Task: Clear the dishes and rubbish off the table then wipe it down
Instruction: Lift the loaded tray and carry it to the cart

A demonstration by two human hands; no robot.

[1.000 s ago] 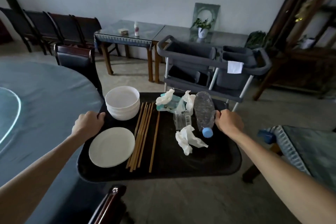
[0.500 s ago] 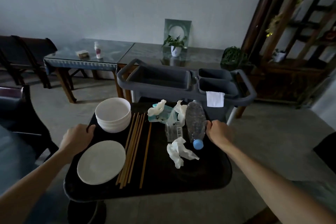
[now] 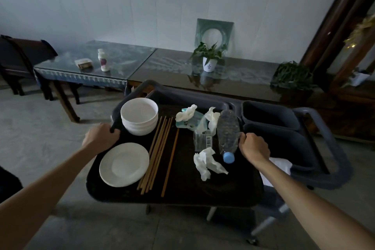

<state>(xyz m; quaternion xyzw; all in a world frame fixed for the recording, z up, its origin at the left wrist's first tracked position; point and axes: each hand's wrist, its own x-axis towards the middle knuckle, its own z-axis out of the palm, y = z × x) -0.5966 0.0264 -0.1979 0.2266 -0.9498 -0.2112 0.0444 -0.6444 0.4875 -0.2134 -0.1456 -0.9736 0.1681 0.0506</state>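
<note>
I carry a black tray (image 3: 182, 191) above the grey service cart (image 3: 324, 172). My left hand (image 3: 101, 138) grips the tray's left rim and my right hand (image 3: 253, 147) grips its right rim. On the tray stand stacked white bowls (image 3: 139, 115) and a white plate (image 3: 123, 164). Several wooden chopsticks (image 3: 157, 154) lie down the middle. To their right are crumpled tissues (image 3: 207, 163), a teal tissue packet (image 3: 189, 122), a clear plastic wrapper (image 3: 203, 140) and an empty plastic bottle (image 3: 227, 132) with a blue cap.
The cart has dark bins (image 3: 269, 115) on its right side and a white cloth (image 3: 282, 165) over its edge. Behind it stand glass-topped side tables (image 3: 125, 61) with a small bottle (image 3: 103, 63) and a potted plant (image 3: 210, 57). Dark chairs (image 3: 18, 61) line the left wall.
I have turned away from the round table and carried the tray forward; it now hangs over the cart's left side. Both hands keep their grip.
</note>
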